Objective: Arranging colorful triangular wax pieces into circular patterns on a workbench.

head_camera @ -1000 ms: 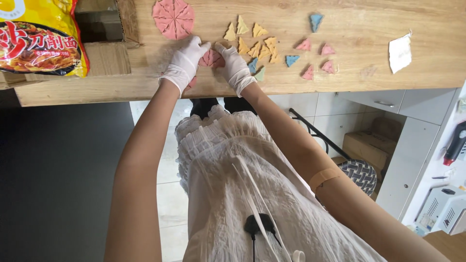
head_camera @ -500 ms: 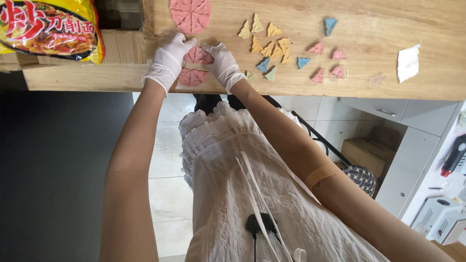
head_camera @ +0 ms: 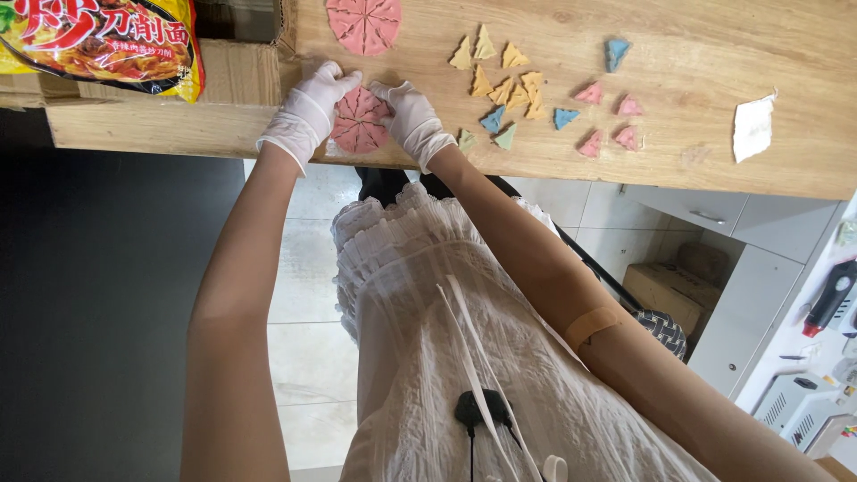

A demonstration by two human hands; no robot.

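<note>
Both my hands wear white gloves. My left hand (head_camera: 308,112) and my right hand (head_camera: 412,118) cup the two sides of a pink disc of wedge pieces (head_camera: 359,120) lying near the front edge of the wooden table (head_camera: 696,170). A second pink disc of wedges (head_camera: 363,22) lies farther back on the table. To the right are loose small triangles: several yellow ones (head_camera: 504,78), some blue and green ones (head_camera: 493,120), and pink ones (head_camera: 607,116).
A yellow and red food packet (head_camera: 103,40) rests on a cardboard box (head_camera: 237,71) at the left. A white paper scrap (head_camera: 752,128) lies at the right of the table. White cabinets (head_camera: 759,268) and a brown box (head_camera: 665,290) stand on the floor below.
The view has shifted, so the table now sits lower and more to the right in the frame. My hands stay around the pink disc, now more spread so its face shows between them.
</note>
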